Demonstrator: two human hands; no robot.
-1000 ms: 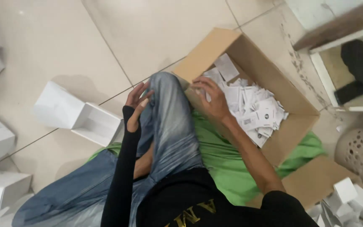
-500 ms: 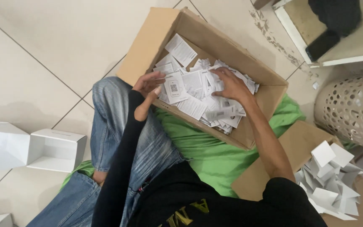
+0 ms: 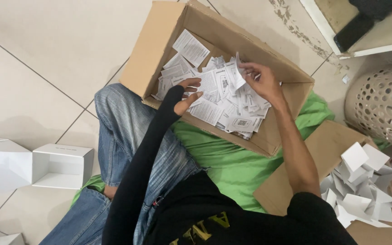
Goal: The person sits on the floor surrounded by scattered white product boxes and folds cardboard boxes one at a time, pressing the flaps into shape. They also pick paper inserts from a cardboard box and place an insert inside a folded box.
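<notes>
A brown cardboard box (image 3: 153,50) lies open on the tiled floor and on my lap, filled with several small white printed paper slips (image 3: 218,104). My right hand (image 3: 259,79) is inside the box and pinches one white slip (image 3: 237,72) lifted above the pile. My left hand (image 3: 188,94), in a black sleeve, rests at the box's near edge with fingers spread over the slips, holding nothing.
An open white box (image 3: 62,165) and another white box (image 3: 3,161) lie on the tiles at left. Folded white paper pieces (image 3: 364,181) are heaped on a cardboard sheet (image 3: 314,149) at right. A perforated beige basket (image 3: 384,104) stands right. Green cloth (image 3: 232,159) lies under the box.
The view has shifted so the box sits more central. My right hand has lifted one slip off the pile; my left hand moved from my knee to the box edge.
</notes>
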